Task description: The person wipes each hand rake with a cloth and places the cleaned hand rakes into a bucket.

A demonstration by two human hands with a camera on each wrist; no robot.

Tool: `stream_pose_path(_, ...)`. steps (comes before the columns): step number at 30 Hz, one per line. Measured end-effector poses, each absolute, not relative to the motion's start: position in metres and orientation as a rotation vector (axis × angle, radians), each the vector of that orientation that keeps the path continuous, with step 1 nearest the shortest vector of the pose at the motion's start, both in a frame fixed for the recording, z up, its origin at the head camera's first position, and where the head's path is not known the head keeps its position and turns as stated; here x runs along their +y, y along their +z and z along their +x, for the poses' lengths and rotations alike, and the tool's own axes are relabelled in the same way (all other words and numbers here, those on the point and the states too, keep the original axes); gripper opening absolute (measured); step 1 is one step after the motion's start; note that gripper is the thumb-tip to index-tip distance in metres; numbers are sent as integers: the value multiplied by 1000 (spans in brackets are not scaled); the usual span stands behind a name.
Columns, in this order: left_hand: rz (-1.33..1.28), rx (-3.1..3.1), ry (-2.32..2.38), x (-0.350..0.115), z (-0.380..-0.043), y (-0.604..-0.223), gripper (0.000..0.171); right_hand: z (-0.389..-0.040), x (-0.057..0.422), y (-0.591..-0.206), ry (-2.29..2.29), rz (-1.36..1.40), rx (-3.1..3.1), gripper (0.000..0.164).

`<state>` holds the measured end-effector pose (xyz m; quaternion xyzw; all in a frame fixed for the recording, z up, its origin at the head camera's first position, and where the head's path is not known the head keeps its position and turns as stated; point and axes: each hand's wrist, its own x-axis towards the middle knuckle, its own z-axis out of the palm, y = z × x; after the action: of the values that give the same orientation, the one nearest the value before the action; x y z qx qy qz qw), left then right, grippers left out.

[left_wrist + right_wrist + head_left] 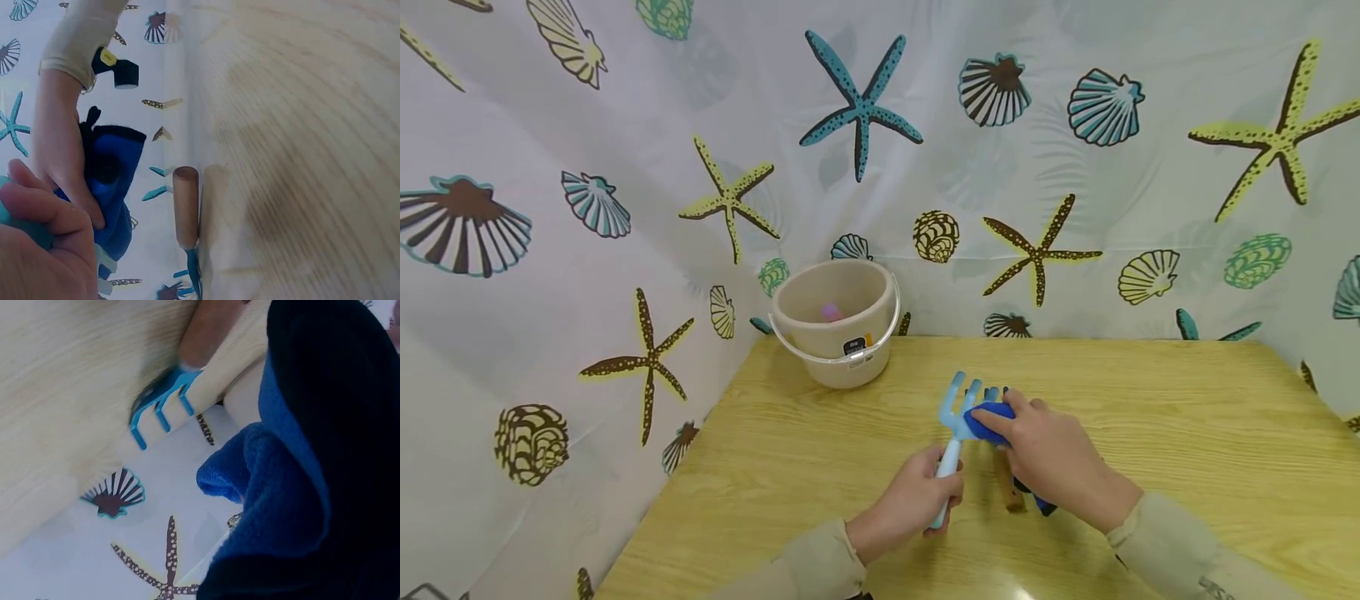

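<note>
My left hand (917, 492) grips the pale handle of a light blue garden hand fork (950, 462), tines pointing away from me. In my right hand (1060, 454) is a blue cloth (988, 421), held against the fork's head beside the tines. The cloth (275, 500) is bunched, with a dark edge, and fills much of the right wrist view, hiding that hand. Below the cloth, a second hand fork lies on the table, with a wooden handle (186, 206) and blue tines (161, 409). The left wrist view shows curled fingers (44, 212) of the left hand.
At the back left of the wooden table (1187, 417) stands a beige bucket (831, 342) with its handle hanging down in front. A small pink and purple thing (831, 312) shows inside it. White sheeting (925, 183) with shells and starfish encloses the table's back and sides.
</note>
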<state>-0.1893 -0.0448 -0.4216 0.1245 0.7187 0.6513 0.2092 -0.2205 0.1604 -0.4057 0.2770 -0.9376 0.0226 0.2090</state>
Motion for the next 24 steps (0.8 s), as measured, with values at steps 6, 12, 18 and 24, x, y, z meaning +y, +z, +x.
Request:
stream_pose_path(6,356,1946,1823,-40,-184,-419,22,-225,167,-407,-85,722,-2518,54)
stream_pose_path(12,319,1883,1869,-37,-183,-421,21,-212,161,-403,62,732,-2595,49)
stream_pose_path(18,288,1952,1835,-36,-186,-426,16,-197,152,-396,148,832,-2633,41)
stream_pose_path(24,303,1956,1790,-34,-181,-427,15,-200,151,-395,53,795,-2630,40)
